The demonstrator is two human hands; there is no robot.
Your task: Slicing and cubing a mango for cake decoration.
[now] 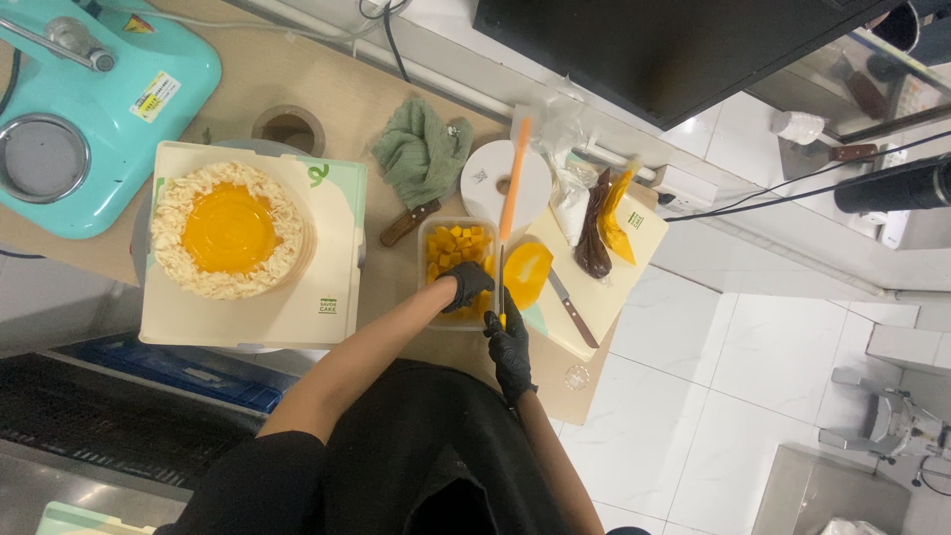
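My left hand (467,284), in a black glove, reaches into a clear plastic tub (428,234) of diced mango cubes (453,247). My right hand (509,342), also gloved in black, grips the yellow handle end of a long thin tool (503,287) that points away from me, lying in line with an orange spatula (515,183) beyond it. A mango half (528,274) lies just right of the tub on a cream board (624,266). To the left, a round cake (231,230) with an orange glaze centre and white flake rim sits on a cream cake board (322,267).
A knife (572,309) lies on the right board beside brown and orange piping bags (604,223). A green cloth (423,151), a white tape roll (505,181), a brown-handled knife (408,224) and a brown tape ring (288,127) sit behind. A turquoise machine (94,109) stands far left.
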